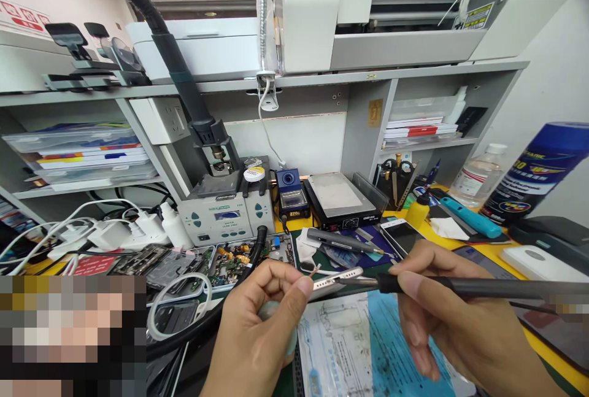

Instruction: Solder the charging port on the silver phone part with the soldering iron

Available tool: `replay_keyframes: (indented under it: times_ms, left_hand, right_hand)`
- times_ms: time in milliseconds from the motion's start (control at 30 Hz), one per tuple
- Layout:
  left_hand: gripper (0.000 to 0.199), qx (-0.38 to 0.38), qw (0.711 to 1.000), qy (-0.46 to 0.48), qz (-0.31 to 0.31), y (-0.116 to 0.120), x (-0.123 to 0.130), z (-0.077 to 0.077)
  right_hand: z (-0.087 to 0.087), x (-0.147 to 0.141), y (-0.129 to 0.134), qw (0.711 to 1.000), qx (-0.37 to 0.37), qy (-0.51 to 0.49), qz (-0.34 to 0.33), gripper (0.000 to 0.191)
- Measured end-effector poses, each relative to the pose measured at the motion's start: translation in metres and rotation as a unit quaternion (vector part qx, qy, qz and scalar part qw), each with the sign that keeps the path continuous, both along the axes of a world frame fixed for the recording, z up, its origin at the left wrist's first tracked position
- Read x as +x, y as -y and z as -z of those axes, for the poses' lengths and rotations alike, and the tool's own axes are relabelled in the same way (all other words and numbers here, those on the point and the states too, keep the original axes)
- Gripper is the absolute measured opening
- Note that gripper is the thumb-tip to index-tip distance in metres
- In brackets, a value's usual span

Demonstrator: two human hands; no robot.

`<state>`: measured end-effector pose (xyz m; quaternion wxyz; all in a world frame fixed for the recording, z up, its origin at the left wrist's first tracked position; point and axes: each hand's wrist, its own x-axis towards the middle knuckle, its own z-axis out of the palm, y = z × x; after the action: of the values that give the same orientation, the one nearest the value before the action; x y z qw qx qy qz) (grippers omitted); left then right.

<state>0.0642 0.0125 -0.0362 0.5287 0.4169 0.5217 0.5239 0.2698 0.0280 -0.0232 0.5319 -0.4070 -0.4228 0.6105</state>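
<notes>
The metal part (324,287), slim and pierced with small holes, is pinched between the thumb and fingers of the left hand (260,326), held up above the printed sheet (335,348). The black-handled tool (460,287) is gripped from the side by the thumb and fingers of the right hand (455,317), its metal tip brought to the part; whether they touch cannot be told. By the left thumb a thin copper-coloured piece (315,270) is seen.

The part could be scratched or a fingertip jabbed if the tip slips, since both are held in the air without visible support. The part could be twisted out of the narrow pinch if the tool is pressed off-centre. If the tip is hot, which cannot be seen, skin could be burned.

Beyond the hands, a grey pen-like tool (338,240) and a white phone (402,237) are laid out. "270" can be read on the blue station (291,191). On the blue spray can (536,170), large "30" lettering is partly readable; the red label of the clear bottle (476,176) is too small to read.
</notes>
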Motion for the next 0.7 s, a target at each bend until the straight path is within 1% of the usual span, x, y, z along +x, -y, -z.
replay_keyframes:
  times_ms: [200, 400, 700]
  left_hand:
    - [0.043, -0.002, 1.000, 0.005, -0.002, 0.0002, 0.0003, -0.0014]
    - [0.047, -0.004, 1.000, 0.001, -0.005, 0.0004, 0.0011, -0.0033]
    - [0.042, 0.006, 1.000, -0.005, -0.001, 0.0002, -0.0002, -0.0014]
  right_hand:
    - [0.0021, 0.0005, 0.0000, 1.000, 0.000, -0.003, 0.005, 0.034]
    - [0.0022, 0.0000, 0.0021, 1.000, 0.004, 0.008, 0.010, 0.036]
    - [0.0066, -0.0008, 0.0045, 0.998, 0.043, 0.023, 0.028, 0.033]
